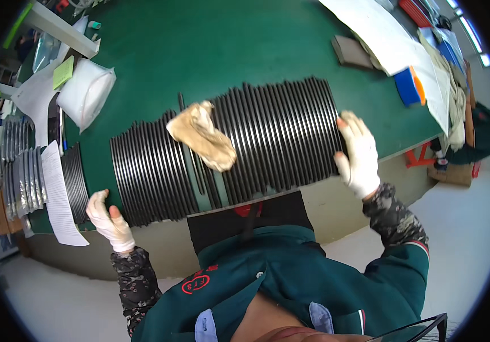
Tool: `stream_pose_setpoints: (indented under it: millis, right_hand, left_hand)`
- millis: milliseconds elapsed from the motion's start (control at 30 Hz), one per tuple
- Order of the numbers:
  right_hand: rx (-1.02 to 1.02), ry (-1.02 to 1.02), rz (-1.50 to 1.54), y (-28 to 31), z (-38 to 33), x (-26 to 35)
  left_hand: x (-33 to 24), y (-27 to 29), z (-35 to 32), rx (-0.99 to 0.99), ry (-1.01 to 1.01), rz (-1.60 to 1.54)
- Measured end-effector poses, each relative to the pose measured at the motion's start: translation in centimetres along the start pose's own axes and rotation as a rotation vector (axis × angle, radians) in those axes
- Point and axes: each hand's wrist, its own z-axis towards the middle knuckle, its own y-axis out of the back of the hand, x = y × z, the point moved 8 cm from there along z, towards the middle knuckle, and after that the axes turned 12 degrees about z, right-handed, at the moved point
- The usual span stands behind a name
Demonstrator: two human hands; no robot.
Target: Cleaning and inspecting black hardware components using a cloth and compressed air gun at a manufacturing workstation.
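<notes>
Black rods lie side by side on the green tabletop in two broad rows, a left row (152, 171) and a longer right row (284, 134). A few loose rods (213, 191) sit in the gap between them. Across that gap rests a crumpled beige cloth (204, 138). My left hand (110, 221), in a white glove with bare fingertips, is beside the lower left end of the left row, thumb and fingers apart. At the far right end, my right hand (359, 155), gloved likewise, touches the outermost rod with fingers spread and holds nothing.
Left of my left hand are a lined paper sheet (62, 196), another batch of dark rods (74, 183) and a white wrapped bundle (87, 96). A blue-and-orange tape roll (408, 87), a brown block (355, 51) and white sheeting (370, 25) lie right. Another person (480, 134) is at far right.
</notes>
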Motion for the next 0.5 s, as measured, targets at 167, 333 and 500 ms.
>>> stream_pose_setpoints:
  millis: [167,333,500]
  right_hand:
    - [-0.165,0.043,0.082,0.7,0.3,1.2]
    - [-0.212,0.049,0.067,0.0,0.0,-0.5]
    - [-0.227,0.055,0.084,1.5,-0.3,0.0]
  left_hand:
    - [-0.6,1.9,-0.7,-0.165,-0.053,-0.177]
    - [0.0,3.1,-9.8,-0.296,-0.096,-0.138]
    - [6.4,-12.0,-38.1,1.198,0.449,-0.033]
